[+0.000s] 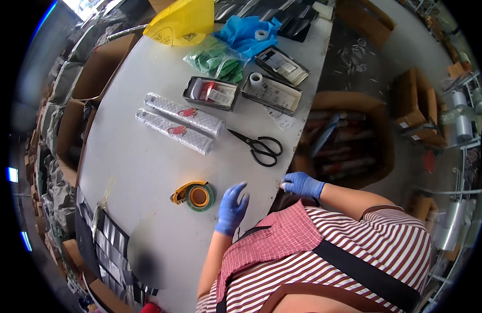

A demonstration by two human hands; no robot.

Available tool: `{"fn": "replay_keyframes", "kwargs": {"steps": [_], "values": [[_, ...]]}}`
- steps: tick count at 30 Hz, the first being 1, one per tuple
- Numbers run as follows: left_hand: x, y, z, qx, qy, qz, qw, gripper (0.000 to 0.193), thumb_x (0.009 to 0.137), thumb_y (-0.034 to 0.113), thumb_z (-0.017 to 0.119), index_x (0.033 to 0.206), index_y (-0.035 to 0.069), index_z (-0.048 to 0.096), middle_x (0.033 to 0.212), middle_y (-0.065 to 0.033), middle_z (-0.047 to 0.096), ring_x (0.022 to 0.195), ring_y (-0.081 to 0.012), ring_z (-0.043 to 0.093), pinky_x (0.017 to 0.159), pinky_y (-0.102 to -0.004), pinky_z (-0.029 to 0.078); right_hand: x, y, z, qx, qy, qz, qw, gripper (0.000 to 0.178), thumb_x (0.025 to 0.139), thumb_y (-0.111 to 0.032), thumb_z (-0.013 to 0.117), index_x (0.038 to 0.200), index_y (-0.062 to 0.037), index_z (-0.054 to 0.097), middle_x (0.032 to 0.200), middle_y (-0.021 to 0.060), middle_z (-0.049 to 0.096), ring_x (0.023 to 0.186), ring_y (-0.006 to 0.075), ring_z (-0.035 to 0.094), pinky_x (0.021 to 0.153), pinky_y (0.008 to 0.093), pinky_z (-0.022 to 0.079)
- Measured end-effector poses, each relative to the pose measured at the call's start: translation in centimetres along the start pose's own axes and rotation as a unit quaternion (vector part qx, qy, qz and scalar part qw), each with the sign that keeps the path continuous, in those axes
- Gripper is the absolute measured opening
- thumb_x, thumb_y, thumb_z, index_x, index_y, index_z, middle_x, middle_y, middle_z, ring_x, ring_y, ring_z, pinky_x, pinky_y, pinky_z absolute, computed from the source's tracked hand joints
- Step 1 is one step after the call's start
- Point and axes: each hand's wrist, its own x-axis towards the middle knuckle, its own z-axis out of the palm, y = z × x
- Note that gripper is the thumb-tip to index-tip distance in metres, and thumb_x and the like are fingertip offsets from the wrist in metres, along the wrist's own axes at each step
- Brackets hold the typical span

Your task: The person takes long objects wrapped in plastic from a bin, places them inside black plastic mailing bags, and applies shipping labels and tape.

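A: What is lying near the left hand [231,213]?

B: A yellow tape holder [182,189] is lying just left of it, flat on the smooth, pale table [126,167]. It is carrying a fat, round tape roll [211,198], green outside and orange inside.

A: Is that hand grabbing it?

B: No, a little gap is showing. Its thumb and fingers are spreading apart, with nothing between them, and they are pointing away from the person's tummy.

A: What is the right hand [303,183] doing?

B: It is bending its fingers down at the table's edge. I'm not able to tell if it is pinching something. Both hands are wearing thin blue gloves.

A: What is lying ahead of the hands?

B: Black scissors [250,141] are lying open, with big loopy handles. Farther ahead and left, two long, shiny rolls [181,113] are lying side by side, and their clear wrap is looking crinkly.
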Motion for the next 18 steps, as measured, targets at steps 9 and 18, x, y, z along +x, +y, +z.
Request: {"fn": "replay_keyframes", "kwargs": {"steps": [9,18], "values": [[17.1,-2.2,10.3,0.29,0.0,0.048,0.956,0.061,0.085,0.032,0.061,0.14,0.011,0.043,0.145,-0.0141,0.041,0.14,-0.034,0.029,0.114,-0.0563,0.014,5.7,1.7,-8.6,0.049,0.057,-0.074,0.994,0.022,0.091,-0.022,0.059,0.099,-0.0025,0.064,0.077,0.0128,0.066,0.064,0.0197,0.066,0.063,0.0337,0.052],[18.2,-2.1,11.4,0.339,-0.016,0.019,0.94,0.056,0.085,0.034,0.056,0.135,0.009,0.049,0.142,-0.0134,0.045,0.136,-0.0338,0.035,0.114,-0.0542,0.014,6.8,3.8,-10.1,0.112,-0.028,-0.124,0.986,0.019,0.093,-0.017,0.057,0.101,-0.0019,0.064,0.08,0.0122,0.066,0.067,0.0182,0.068,0.067,0.0309,0.053]]}}
